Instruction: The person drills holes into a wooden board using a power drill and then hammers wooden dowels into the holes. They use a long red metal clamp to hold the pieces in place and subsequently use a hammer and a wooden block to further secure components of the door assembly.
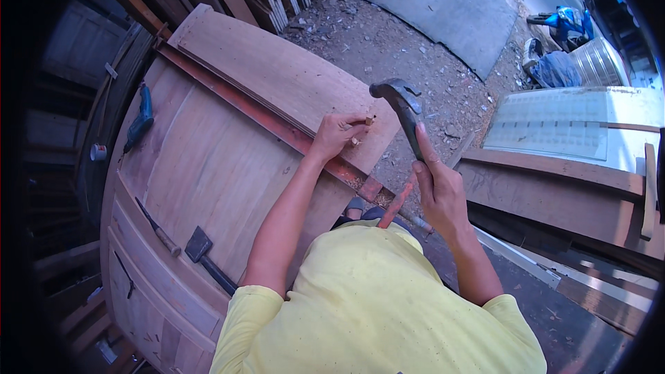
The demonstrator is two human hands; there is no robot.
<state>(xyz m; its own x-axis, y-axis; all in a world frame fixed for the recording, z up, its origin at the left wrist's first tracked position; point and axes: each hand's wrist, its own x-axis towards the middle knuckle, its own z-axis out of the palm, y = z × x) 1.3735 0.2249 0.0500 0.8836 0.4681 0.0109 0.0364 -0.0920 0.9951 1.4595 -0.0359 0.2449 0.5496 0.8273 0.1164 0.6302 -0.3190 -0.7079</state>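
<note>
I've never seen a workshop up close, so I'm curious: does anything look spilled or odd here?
The floor looks untidy: debris lies strewn over it beyond the wooden board. Wood shavings also lie in the red beam near its lower end. The hammer in the right hand shows no obvious damage.

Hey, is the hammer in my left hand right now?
No, your right hand grips the hammer, while your left hand is down at the pale wooden board.
</note>
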